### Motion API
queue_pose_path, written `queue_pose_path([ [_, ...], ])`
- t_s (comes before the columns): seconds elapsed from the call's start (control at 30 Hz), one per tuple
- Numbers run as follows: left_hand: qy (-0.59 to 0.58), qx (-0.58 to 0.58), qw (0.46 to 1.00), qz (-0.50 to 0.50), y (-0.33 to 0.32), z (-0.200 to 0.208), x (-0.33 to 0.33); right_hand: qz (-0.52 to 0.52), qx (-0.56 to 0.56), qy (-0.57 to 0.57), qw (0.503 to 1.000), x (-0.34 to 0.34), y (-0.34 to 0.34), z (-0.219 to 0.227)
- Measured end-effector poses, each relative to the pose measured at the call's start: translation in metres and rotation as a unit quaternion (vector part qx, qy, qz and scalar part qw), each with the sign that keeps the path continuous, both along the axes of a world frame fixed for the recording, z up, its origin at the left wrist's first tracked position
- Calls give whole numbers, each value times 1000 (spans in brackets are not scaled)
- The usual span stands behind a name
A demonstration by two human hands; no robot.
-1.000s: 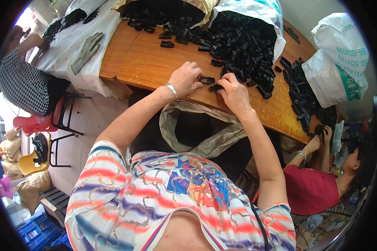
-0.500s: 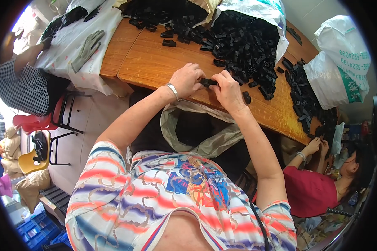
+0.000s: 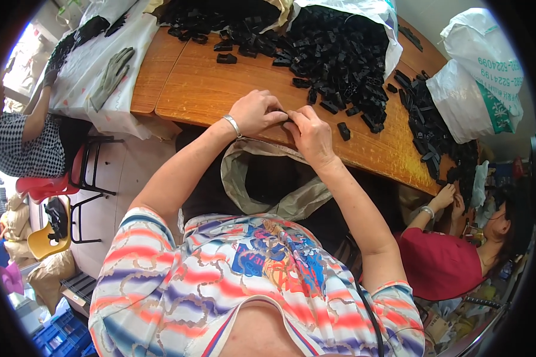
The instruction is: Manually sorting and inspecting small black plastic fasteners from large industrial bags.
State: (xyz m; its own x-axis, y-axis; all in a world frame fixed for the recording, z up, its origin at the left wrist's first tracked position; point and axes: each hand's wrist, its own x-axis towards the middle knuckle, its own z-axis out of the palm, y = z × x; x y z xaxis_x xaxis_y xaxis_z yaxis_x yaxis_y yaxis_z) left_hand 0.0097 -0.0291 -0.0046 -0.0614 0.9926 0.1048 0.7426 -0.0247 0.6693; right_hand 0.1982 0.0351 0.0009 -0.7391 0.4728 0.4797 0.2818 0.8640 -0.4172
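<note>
Pinching black part (image 3: 289, 117) between left hand (image 3: 256, 113) and right hand (image 3: 311, 135), fingertips nearly closed, at desk (image 3: 208, 83) near edge. Mostly hidden, long axis unclear; neither hand nearer.

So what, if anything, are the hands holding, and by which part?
A black plastic piece, mostly hidden, between the fingers of the left hand and right hand; which part of it each hand grips cannot be told.
</note>
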Motion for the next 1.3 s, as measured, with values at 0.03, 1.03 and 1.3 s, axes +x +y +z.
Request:
queue_pose_path([
  [0.03, 0, -1, 1000, -2, 0, -1, 0, 1, -5, 20, 1000, 0, -1, 0],
  [1.03, -270, -25, 962, 44, -59, 10, 47, 30, -265, 66, 961, 31, -43, 10],
  [1.3, -392, -20, 918, 49, -86, -10, 67, 82, -431, 26, 898, 49, -41, -4],
])
